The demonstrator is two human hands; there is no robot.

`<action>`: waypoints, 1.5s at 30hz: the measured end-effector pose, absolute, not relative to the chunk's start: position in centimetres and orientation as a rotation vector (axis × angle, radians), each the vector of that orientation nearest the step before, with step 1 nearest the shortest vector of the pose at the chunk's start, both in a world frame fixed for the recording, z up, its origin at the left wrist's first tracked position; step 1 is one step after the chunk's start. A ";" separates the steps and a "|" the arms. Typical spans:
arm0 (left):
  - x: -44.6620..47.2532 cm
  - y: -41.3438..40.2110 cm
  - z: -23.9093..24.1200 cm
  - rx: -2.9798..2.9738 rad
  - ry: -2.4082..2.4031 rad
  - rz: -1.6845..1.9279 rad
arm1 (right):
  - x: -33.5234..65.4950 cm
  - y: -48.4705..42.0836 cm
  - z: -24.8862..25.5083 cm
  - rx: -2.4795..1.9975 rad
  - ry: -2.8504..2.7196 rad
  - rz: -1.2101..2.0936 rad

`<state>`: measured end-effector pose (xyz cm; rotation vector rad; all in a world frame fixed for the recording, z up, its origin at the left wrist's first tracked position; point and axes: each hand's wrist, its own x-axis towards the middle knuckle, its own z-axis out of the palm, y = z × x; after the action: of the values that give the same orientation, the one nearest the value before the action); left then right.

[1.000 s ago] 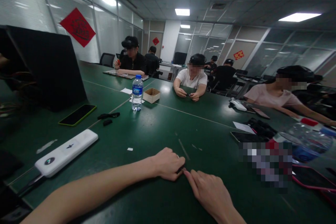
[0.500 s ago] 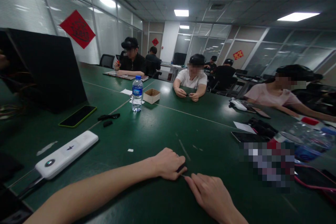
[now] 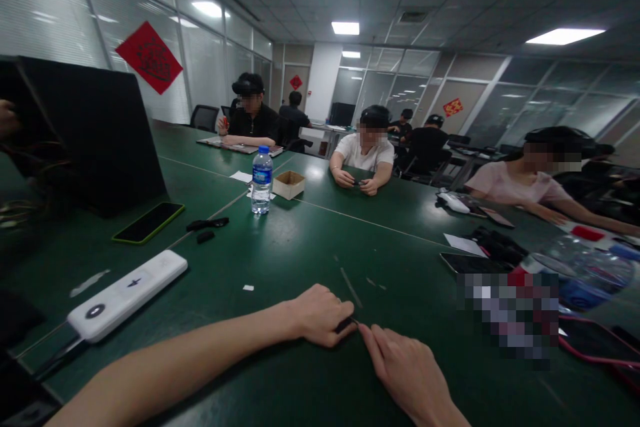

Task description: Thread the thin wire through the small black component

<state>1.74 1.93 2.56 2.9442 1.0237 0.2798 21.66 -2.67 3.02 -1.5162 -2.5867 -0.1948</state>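
**Meeting at a small dark object (image 3: 345,325): left hand (image 3: 323,315) and right hand (image 3: 407,363) on a green table (image 3: 300,253)**

The left forearm (image 3: 195,353) stretches in from the lower left, and its hand is curled, knuckles up, with thumb and fingers closed on the small dark object. The right hand comes from the lower right, its fingers folded and its thumb and forefinger drawn narrow at the object's thin end; whether they pinch it or only touch it cannot be told. The object sits between the two hands, mostly hidden by the left one.

Farther up the table stands a clear bottle (image 3: 261,180) with a blue cap and clear liquid inside. Just beside it is an open cardboard box (image 3: 289,185); its contents are too small to make out. At right is a large bottle with a red cap (image 3: 587,233), near a blurred patch.

Left of the forearm lies a white device (image 3: 127,297) with a dark cable, then a green-edged phone (image 3: 149,223) and a black strap (image 3: 207,223). A white scrap (image 3: 249,287) lies near the forearm. At far left, an upright black panel (image 3: 90,133) blocks part of the view. Across the table, a person in a white top (image 3: 367,150) sits with both hands close together.
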 end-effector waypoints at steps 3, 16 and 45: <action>1.7 1.9 2.7 2.950 0.988 0.306 | 21.7 -2.4 3.2 -1.617 -2.572 -0.175; 1.8 1.7 2.6 2.963 1.052 0.346 | 21.8 -2.4 2.7 -1.581 -2.543 -0.251; 1.8 1.6 2.6 2.984 1.044 0.333 | 21.8 -2.5 3.4 -1.517 -2.618 -0.191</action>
<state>1.79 1.63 2.56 2.9840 1.0438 0.3329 21.78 -2.46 3.36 -1.5168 -2.6183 -0.1911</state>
